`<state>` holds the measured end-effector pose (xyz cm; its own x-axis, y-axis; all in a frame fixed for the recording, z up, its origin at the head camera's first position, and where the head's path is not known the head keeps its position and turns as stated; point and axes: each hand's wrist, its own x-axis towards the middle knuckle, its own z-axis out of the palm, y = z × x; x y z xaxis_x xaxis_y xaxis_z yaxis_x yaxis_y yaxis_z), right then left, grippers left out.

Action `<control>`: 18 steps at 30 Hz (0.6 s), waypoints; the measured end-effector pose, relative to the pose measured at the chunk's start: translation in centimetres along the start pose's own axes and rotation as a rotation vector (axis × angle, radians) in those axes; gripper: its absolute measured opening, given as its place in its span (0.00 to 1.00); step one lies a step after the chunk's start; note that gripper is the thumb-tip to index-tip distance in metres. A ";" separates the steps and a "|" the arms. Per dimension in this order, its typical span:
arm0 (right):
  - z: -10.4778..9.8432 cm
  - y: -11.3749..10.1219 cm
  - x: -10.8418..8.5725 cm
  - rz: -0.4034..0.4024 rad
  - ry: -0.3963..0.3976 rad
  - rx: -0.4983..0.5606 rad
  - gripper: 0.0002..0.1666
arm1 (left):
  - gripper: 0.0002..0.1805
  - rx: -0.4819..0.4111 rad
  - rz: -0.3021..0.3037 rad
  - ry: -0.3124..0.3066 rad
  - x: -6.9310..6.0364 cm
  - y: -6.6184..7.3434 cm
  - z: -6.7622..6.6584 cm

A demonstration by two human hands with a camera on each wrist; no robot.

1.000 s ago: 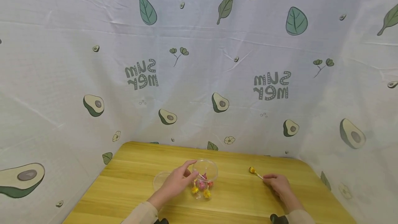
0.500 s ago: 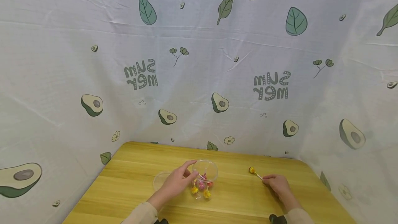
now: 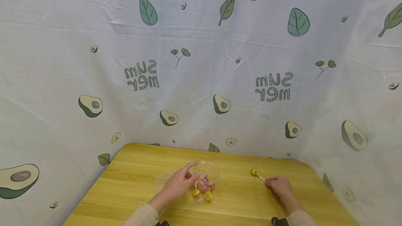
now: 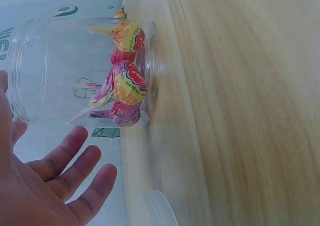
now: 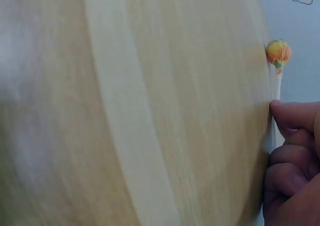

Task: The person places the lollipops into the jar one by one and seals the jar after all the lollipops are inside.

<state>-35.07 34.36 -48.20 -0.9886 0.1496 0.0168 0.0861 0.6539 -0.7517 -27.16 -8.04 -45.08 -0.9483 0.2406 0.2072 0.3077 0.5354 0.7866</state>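
A clear, uncapped plastic jar (image 3: 215, 174) stands upright on the table, with several wrapped lollipops (image 4: 131, 89), yellow, pink and red, lying at its bottom. My left hand (image 3: 176, 185) grips the jar near its rim between thumb and index finger. In the left wrist view the other fingers of that left hand (image 4: 60, 186) spread loosely beside the jar wall (image 4: 57, 65). Off to the right, my right hand (image 3: 280, 187) pinches the white stick of a yellow lollipop (image 3: 254, 172). The right wrist view shows the lollipop's head (image 5: 278, 53) at the table surface, pointing away from the fingers.
A clear round lid (image 3: 160, 182) lies on the table left of the jar, partly behind the left forearm. The wooden table (image 3: 238, 201) ends at a hanging white cloth (image 3: 194, 79) printed with avocados and leaves.
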 end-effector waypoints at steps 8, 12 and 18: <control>0.2 -0.4 0.1 -0.008 -0.012 -0.004 0.12 | 0.34 -0.004 0.003 -0.003 0.0 0.0 -0.1; 0.2 -0.5 0.1 -0.025 -0.015 -0.017 0.12 | 0.33 -0.007 0.000 0.000 0.0 0.0 -0.1; -0.1 -0.8 0.0 -0.029 -0.020 -0.038 0.12 | 0.34 -0.006 0.007 -0.004 0.1 0.0 -0.1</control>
<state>-35.10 33.94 -47.53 -0.9930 0.1151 0.0245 0.0616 0.6854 -0.7256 -27.25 -8.06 -45.01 -0.9456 0.2479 0.2106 0.3142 0.5287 0.7885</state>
